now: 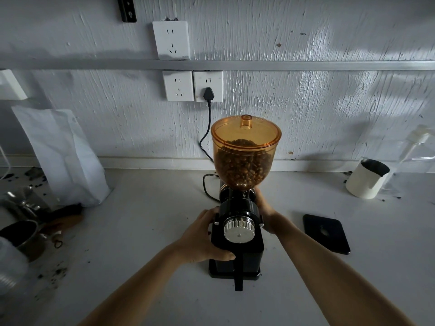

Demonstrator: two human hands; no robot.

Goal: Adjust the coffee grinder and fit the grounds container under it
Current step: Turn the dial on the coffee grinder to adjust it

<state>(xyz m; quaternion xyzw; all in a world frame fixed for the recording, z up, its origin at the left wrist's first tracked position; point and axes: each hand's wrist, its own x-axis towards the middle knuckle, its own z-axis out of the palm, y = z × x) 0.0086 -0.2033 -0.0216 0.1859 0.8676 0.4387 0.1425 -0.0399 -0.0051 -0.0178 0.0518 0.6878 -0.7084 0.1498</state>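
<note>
A black coffee grinder (237,252) stands in the middle of the counter, with an amber hopper (244,151) full of beans on top and a silver dial (239,230) on its front. My left hand (202,238) grips the grinder's left side, thumb across the front. My right hand (264,208) wraps the right side of its upper body, partly hidden behind it. A cream cup with a dark inside (366,178) stands at the back right. I cannot tell which item is the grounds container.
A flat black square lid (326,232) lies right of the grinder. A white bag (63,156) leans on the wall at left, with metal cups (21,234) and spilled grounds below it. The grinder's cord (207,137) runs to a wall socket.
</note>
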